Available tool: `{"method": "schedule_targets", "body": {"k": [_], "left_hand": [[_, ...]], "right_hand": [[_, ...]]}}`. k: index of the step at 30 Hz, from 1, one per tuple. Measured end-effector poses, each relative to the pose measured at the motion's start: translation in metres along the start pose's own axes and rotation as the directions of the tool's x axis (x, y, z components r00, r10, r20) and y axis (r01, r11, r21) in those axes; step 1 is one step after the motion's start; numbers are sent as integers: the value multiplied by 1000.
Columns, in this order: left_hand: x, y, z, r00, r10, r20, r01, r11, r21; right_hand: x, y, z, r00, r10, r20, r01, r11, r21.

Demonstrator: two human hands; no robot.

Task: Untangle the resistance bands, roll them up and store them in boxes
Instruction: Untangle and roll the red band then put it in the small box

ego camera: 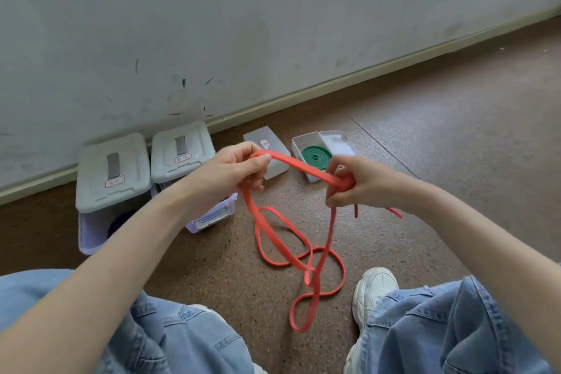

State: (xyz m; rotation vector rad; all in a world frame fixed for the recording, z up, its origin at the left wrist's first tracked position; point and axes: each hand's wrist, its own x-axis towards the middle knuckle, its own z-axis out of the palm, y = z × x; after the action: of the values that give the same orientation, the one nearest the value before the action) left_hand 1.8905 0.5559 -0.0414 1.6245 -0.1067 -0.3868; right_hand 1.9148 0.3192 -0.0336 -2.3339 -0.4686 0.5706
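A long orange-red resistance band (pixel 300 255) hangs from both hands, and its lower loops lie tangled on the brown floor between my knees. My left hand (pixel 239 171) pinches the band's upper end between thumb and fingers. My right hand (pixel 352 181) grips a small rolled bundle of the same band, with a stretch of band running between the hands. Behind them stands a small open box (pixel 299 143) with a green band (pixel 315 156) coiled inside. A small closed translucent box (pixel 262 136) stands to the left of it.
Two larger lidded grey-white bins (pixel 112 173) (pixel 180 152) stand against the wall at the left. The grey wall and its baseboard run diagonally behind the boxes. My jeans-clad knees and a white sneaker (pixel 373 291) fill the bottom of the view.
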Motion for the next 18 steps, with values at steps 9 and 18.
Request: {"method": "schedule_targets", "body": {"k": [9,18], "left_hand": [[-2,5,24,991,83,102,-112,943,313],[-5,9,42,965,252,67,-256,868,425]], "right_hand": [[-8,-35,0,931,-263,-253,252,965,-76],[-15,-37,-15,932,-270,-240,309,940,143]]}}
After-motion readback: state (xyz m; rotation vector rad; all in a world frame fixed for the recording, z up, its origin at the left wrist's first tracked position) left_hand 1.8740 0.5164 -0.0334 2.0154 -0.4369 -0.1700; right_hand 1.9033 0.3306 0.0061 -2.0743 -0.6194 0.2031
